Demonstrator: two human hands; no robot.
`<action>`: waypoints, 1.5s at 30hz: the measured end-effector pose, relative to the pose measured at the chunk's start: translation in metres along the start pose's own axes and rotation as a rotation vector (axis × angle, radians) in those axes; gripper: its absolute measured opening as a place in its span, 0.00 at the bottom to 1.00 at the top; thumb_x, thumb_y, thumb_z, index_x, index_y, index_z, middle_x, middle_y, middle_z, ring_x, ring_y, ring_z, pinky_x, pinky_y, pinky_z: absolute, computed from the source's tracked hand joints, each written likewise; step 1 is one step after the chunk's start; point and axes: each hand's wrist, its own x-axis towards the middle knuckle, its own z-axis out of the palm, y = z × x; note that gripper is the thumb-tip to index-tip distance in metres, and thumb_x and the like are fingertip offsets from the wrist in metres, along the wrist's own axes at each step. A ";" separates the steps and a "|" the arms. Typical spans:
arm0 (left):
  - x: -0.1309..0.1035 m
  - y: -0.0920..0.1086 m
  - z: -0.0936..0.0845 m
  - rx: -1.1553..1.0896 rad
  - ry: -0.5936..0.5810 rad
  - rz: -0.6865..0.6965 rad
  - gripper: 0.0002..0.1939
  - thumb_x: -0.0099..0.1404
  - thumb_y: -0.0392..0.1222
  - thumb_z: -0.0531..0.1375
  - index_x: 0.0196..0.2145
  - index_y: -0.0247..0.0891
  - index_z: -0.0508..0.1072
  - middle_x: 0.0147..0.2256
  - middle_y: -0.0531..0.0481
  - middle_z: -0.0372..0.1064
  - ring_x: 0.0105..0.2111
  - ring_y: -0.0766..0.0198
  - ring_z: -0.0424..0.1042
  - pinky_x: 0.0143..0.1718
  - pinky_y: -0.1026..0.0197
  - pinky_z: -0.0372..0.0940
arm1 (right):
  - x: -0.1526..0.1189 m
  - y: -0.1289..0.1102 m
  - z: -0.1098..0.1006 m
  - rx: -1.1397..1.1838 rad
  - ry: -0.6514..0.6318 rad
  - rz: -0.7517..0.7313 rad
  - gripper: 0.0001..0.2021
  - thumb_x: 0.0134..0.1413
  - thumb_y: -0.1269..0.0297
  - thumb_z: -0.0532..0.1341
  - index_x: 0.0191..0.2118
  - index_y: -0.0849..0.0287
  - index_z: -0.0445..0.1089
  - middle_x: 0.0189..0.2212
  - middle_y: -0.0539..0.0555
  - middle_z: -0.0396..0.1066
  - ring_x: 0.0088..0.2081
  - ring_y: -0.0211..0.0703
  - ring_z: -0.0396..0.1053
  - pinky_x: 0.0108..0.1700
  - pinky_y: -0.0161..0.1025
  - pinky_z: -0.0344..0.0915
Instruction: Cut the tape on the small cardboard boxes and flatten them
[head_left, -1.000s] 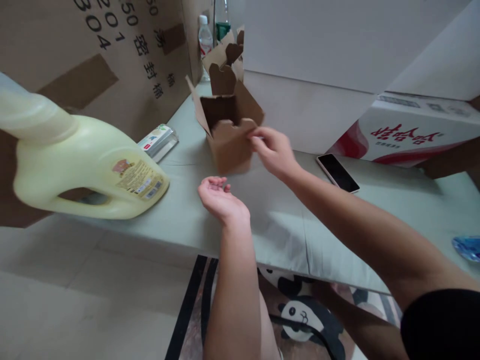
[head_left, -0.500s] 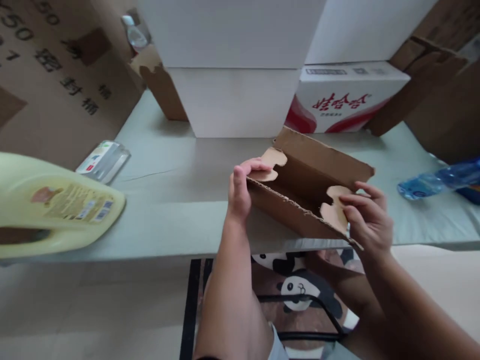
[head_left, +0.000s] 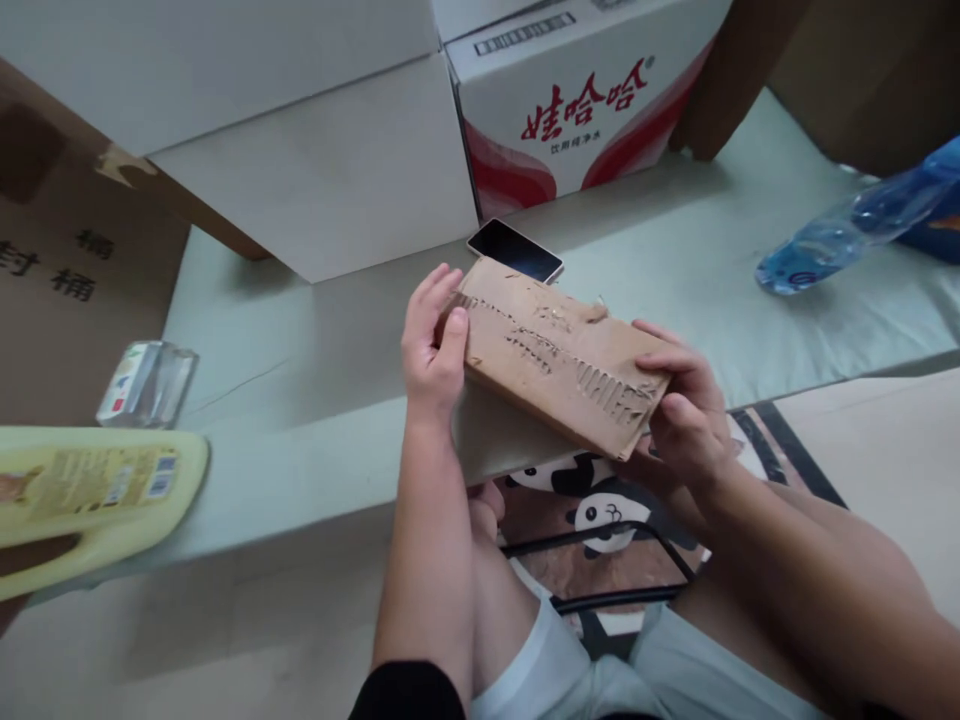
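Observation:
A small brown cardboard box (head_left: 555, 350) is held above the front edge of the pale green surface, with a torn, ridged face turned up. My left hand (head_left: 435, 345) grips its left end, thumb on the near side and fingers behind. At the right end, my right hand (head_left: 690, 405) closes on the corner, with fingers on top and thumb below. Just behind the box lies a smartphone (head_left: 515, 250) with a dark screen, partly covered by it. The box's inside is hidden.
White cartons (head_left: 345, 170) and a white carton with red lettering (head_left: 585, 120) stand behind. A blue-tinted plastic bottle (head_left: 817, 250) lies right. A clear package (head_left: 150, 385) and a yellow jug (head_left: 112, 500) are left. Below is a panda-print mat (head_left: 607, 515).
The cardboard box has turned over: its open side with flaps showed before, and now its torn face does. Both hands keep hold. The view has shifted, and the smartphone now shows.

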 end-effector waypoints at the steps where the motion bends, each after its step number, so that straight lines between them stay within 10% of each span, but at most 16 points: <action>1: 0.000 0.001 0.001 0.035 -0.009 0.003 0.13 0.64 0.52 0.63 0.43 0.45 0.80 0.56 0.46 0.71 0.60 0.52 0.67 0.65 0.47 0.57 | -0.002 0.001 -0.001 0.028 -0.009 0.010 0.18 0.58 0.41 0.54 0.45 0.48 0.67 0.61 0.56 0.64 0.66 0.60 0.59 0.64 0.63 0.58; 10: 0.000 -0.005 -0.004 -0.095 0.310 -0.201 0.10 0.56 0.38 0.59 0.31 0.42 0.82 0.41 0.49 0.79 0.47 0.57 0.75 0.56 0.51 0.65 | 0.011 0.009 -0.006 -0.062 0.172 0.215 0.22 0.60 0.46 0.55 0.55 0.49 0.67 0.56 0.57 0.70 0.59 0.55 0.67 0.58 0.56 0.66; 14: -0.001 -0.006 -0.016 -0.228 0.497 -0.357 0.10 0.55 0.41 0.60 0.33 0.40 0.80 0.36 0.50 0.76 0.39 0.62 0.75 0.44 0.60 0.69 | 0.015 0.006 -0.007 0.000 -0.105 0.424 0.21 0.63 0.45 0.52 0.47 0.52 0.75 0.47 0.56 0.77 0.52 0.54 0.73 0.56 0.57 0.68; 17: -0.002 -0.007 -0.020 -0.313 0.504 -0.478 0.10 0.57 0.45 0.61 0.34 0.40 0.79 0.34 0.50 0.75 0.36 0.64 0.74 0.36 0.65 0.67 | 0.012 -0.003 -0.004 0.082 -0.266 0.289 0.27 0.61 0.37 0.51 0.55 0.47 0.72 0.54 0.55 0.74 0.59 0.56 0.68 0.58 0.57 0.67; 24: -0.018 -0.007 -0.011 -0.570 -0.192 -0.964 0.27 0.57 0.68 0.62 0.30 0.37 0.77 0.22 0.44 0.72 0.22 0.60 0.74 0.19 0.65 0.62 | 0.012 -0.026 0.001 -0.086 -0.259 0.025 0.35 0.55 0.38 0.61 0.66 0.38 0.59 0.74 0.42 0.37 0.74 0.56 0.35 0.71 0.59 0.50; 29: -0.027 0.006 -0.012 -0.301 -0.871 -0.974 0.27 0.55 0.68 0.64 0.29 0.37 0.80 0.28 0.39 0.78 0.18 0.60 0.74 0.12 0.66 0.56 | 0.012 -0.023 0.000 -0.028 0.097 -0.068 0.17 0.61 0.48 0.57 0.52 0.43 0.73 0.67 0.47 0.58 0.71 0.55 0.49 0.70 0.62 0.50; 31: -0.026 0.005 -0.012 -0.223 -0.960 -0.941 0.22 0.55 0.62 0.67 0.30 0.38 0.82 0.32 0.39 0.79 0.18 0.62 0.74 0.13 0.67 0.57 | 0.013 -0.020 -0.002 -0.059 0.174 -0.017 0.14 0.61 0.50 0.58 0.46 0.46 0.75 0.63 0.51 0.64 0.68 0.57 0.56 0.68 0.62 0.55; 33: -0.023 -0.001 -0.012 -0.197 -0.776 -0.873 0.16 0.54 0.55 0.70 0.30 0.39 0.82 0.32 0.40 0.79 0.19 0.64 0.73 0.15 0.68 0.58 | 0.013 -0.017 -0.004 -0.119 0.163 0.067 0.13 0.60 0.50 0.59 0.44 0.47 0.75 0.60 0.54 0.67 0.66 0.57 0.59 0.66 0.61 0.57; 38: -0.012 -0.011 -0.008 -0.286 0.172 -0.552 0.20 0.55 0.58 0.68 0.39 0.42 0.78 0.42 0.44 0.76 0.39 0.63 0.77 0.35 0.65 0.69 | 0.012 -0.020 -0.005 -0.055 -0.036 0.167 0.15 0.60 0.47 0.60 0.47 0.47 0.76 0.59 0.54 0.69 0.63 0.56 0.64 0.64 0.57 0.62; 42: -0.009 -0.001 -0.010 -0.345 0.288 -0.148 0.24 0.59 0.64 0.61 0.42 0.43 0.75 0.48 0.45 0.73 0.51 0.57 0.73 0.56 0.53 0.65 | 0.007 -0.027 -0.004 0.052 -0.399 0.104 0.17 0.60 0.48 0.61 0.51 0.44 0.75 0.59 0.53 0.69 0.59 0.54 0.68 0.61 0.54 0.66; 45: -0.011 0.002 -0.011 -0.217 0.176 -0.099 0.13 0.60 0.52 0.64 0.37 0.42 0.77 0.45 0.47 0.75 0.50 0.56 0.73 0.58 0.51 0.63 | 0.007 -0.025 -0.004 0.096 -0.376 0.121 0.20 0.63 0.46 0.56 0.56 0.43 0.71 0.57 0.53 0.71 0.56 0.52 0.71 0.57 0.52 0.69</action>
